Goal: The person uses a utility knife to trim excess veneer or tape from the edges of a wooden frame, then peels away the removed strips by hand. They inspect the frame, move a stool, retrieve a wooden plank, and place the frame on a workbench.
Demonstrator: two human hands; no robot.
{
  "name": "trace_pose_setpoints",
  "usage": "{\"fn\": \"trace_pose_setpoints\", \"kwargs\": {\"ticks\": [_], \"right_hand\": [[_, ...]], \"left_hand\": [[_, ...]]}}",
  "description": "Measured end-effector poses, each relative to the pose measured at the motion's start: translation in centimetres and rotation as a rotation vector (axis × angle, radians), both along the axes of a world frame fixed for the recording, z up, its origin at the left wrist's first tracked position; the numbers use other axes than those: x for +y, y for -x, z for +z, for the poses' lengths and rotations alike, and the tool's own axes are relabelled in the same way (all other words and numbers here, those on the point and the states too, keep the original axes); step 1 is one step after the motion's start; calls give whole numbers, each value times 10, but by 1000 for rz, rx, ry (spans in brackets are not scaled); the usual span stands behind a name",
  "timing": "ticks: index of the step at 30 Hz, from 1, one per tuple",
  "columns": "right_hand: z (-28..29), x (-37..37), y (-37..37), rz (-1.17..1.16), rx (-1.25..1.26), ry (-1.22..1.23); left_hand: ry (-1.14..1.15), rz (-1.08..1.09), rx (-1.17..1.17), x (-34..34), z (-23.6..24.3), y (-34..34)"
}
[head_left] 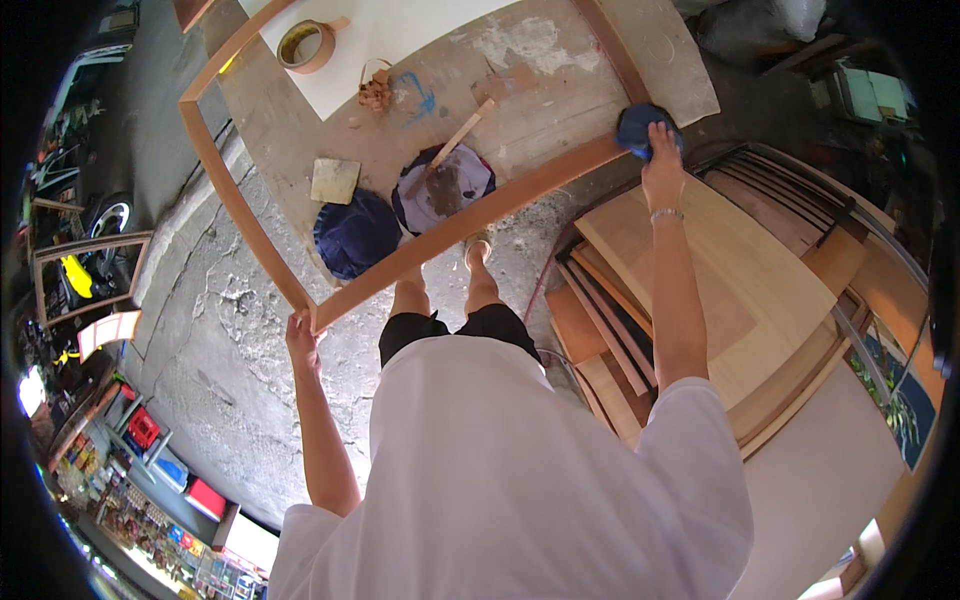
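Observation:
A large brown wooden frame [470, 228] lies across a stained work board [540, 110], its near left corner jutting past the board's edge. At that corner my left hand [303, 340] is closed on the frame. My right hand [662, 165] presses a dark blue cloth [640, 128] onto the near right corner of the frame. Inside the frame are a dark blue bundled cloth [355, 235], a pale square pad [335, 181] and a round dark-rimmed container [425, 205] with brownish stains. A wooden stick [465, 132] rests across the container.
A roll of tape [303, 47] sits on a white sheet [400, 30] at the far left. Crumpled brown scrap [375, 92] lies near it. Wooden panels [705, 260] are stacked at my right. Rough concrete floor [225, 330] spreads at left, with another small frame [92, 275] beyond.

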State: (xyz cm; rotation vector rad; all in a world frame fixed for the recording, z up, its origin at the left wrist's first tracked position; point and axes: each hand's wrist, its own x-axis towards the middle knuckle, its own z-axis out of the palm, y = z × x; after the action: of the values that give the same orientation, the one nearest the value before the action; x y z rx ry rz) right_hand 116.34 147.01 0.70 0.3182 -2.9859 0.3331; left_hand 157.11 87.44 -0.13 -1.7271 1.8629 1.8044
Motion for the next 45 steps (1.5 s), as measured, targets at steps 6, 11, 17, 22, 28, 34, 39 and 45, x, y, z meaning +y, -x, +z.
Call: {"fn": "trace_pose_setpoints", "kwargs": {"ticks": [6, 11, 17, 22, 28, 34, 39, 45], "right_hand": [[-3, -60, -64, 209, -99, 142], [-2, -14, 4, -59, -56, 59], [-3, -9, -4, 226, -223, -88], [7, 8, 21, 81, -136, 12], [-2, -64, -54, 259, -201, 202], [12, -208, -172, 556, -256, 237], [5, -116, -101, 329, -187, 171], [0, 11, 36, -111, -174, 1]], "left_hand": [[15, 27, 45, -2, -11, -3], [28, 10, 80, 0, -12, -6], [106, -28, 8, 8, -6, 3], [65, 17, 16, 13, -2, 5], [51, 32, 107, 11, -13, 0], [36, -16, 129, -3, -28, -9], [-61, 64, 173, 2, -30, -7], [9, -8, 152, 6, -22, -6]]}}
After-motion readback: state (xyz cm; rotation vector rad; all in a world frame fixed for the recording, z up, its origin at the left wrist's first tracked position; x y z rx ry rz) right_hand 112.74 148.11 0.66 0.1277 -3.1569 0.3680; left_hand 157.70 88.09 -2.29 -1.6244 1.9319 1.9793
